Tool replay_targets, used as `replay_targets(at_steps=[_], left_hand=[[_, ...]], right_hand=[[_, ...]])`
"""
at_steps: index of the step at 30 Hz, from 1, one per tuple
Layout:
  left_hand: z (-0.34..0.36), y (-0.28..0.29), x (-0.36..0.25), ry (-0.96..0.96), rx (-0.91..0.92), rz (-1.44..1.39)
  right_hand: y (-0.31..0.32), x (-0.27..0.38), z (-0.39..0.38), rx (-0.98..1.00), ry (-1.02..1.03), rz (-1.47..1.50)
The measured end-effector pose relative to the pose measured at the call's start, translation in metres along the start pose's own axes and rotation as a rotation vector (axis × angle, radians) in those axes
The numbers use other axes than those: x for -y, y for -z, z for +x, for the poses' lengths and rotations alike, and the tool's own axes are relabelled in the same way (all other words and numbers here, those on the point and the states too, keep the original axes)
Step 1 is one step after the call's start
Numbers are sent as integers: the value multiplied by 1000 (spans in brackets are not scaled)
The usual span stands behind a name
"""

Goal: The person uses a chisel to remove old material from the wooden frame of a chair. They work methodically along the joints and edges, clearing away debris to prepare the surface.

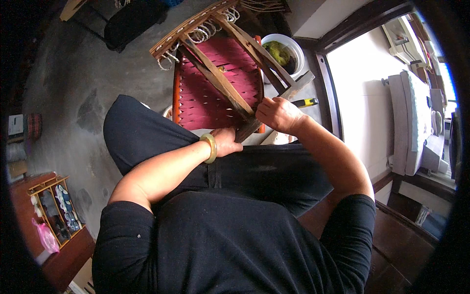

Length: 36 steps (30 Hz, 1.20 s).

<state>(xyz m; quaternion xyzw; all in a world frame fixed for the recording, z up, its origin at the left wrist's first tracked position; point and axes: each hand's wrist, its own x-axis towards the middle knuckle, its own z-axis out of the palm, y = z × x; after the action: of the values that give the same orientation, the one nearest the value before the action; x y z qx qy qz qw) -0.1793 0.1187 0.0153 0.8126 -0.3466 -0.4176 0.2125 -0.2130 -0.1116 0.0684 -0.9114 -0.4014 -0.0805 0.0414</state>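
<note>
A wooden folding stool frame [218,78] stands tilted before me, with crossing legs and pale rope looped along its far rail [191,28]. Its near rail [303,83] runs slantwise toward my lap. My left hand [228,141], a pale green bangle at the wrist, is closed around the lower end of that rail. Further up, my right hand [280,114] is closed against the rail where a leg meets it. Whatever its curled fingers pinch is hidden. Beneath the frame is a chair or stool with a red woven seat [205,105].
Behind the frame stands a white bucket [299,56] holding something green. A yellow-and-black tool [307,103] lies right of my right hand. A doorway frame [329,93] rises at right. Far left are a shoe rack [58,210] and a pink bag [45,236].
</note>
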Motion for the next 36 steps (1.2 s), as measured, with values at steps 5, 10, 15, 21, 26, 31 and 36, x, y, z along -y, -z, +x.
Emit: replay_targets(at_steps=[5,10,15,21,26,31,36], left_hand=[[1,-2,1,-21,-23,-22],[-2,5,-5,14,1,-15],[4,0,2,19,15,38],[3,-2,2,-6,-19,22],[0,2,0,-11,-1,-2],[2,-2,1,6,14,51],[3,-2,1,-43,-50,29]], right_hand=[[-12,-6,7,-16,-47,-47],[-15,-6,15,-50,-77,-79],[-4,2,5,-21,-17,-29],[-9,-3,7,-10,13,-34],[-21,-7,19,-55,-46,-64],[-2,2,12,-53,59,19],[-2,1,11,8,47,-58]])
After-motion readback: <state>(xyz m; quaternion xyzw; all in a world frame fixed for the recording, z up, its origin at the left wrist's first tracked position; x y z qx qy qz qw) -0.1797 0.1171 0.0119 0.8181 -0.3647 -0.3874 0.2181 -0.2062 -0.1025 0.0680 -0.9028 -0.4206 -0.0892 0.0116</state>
